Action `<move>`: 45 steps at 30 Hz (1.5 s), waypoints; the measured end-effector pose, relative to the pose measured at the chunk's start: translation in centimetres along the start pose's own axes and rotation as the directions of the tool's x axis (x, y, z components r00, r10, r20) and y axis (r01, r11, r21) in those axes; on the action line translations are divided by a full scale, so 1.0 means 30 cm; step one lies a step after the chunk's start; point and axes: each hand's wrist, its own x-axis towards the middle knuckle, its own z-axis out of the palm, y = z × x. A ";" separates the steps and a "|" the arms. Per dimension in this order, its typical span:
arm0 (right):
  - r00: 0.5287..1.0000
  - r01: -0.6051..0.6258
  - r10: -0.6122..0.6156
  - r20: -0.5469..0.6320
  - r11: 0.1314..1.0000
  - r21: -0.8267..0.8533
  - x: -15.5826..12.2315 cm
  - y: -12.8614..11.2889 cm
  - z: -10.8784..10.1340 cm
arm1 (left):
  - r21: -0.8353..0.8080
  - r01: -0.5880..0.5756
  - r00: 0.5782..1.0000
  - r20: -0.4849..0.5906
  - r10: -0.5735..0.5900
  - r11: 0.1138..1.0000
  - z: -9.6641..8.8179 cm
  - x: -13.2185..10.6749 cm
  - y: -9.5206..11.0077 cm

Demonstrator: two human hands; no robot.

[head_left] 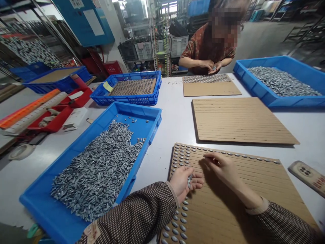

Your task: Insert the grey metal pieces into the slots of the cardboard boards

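Note:
My left hand (186, 181) is cupped palm up over the left part of a slotted cardboard board (228, 196), with several small silvery-grey, spindle-shaped pieces (189, 181) in it. Fingers of my right hand (220, 166) are pinched together near the board's far edge; whatever sits between the fingertips is too small to make out. Matching grey pieces (181, 154) stand in neat columns along the board's left side, and a single row runs along its far edge. Beside my left arm, a blue tray (144, 112) holds a large heap of the same pieces.
Beyond my board lies a bare slotted board (238, 118). Across the table a co-worker (208, 51) handles pieces over a part-filled board (210, 88). Another blue tray (276, 101) is at right, near a phone (308, 176). A blue crate (127, 99) holds a filled board.

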 end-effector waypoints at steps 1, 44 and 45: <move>0.999 0.043 -0.043 -0.004 0.999 -0.027 0.015 0.004 0.009 | 0.026 0.004 1.000 0.021 -0.005 1.000 -0.009 0.003 -0.001; 0.985 0.147 -0.148 0.088 0.989 0.020 -0.015 -0.114 -0.020 | -0.095 -0.049 0.999 -0.004 0.049 0.994 -0.025 0.006 0.106; 0.986 0.158 -0.156 0.056 0.987 -0.031 -0.004 -0.081 -0.029 | -0.124 -0.053 0.998 -0.022 0.050 0.991 -0.023 0.006 0.115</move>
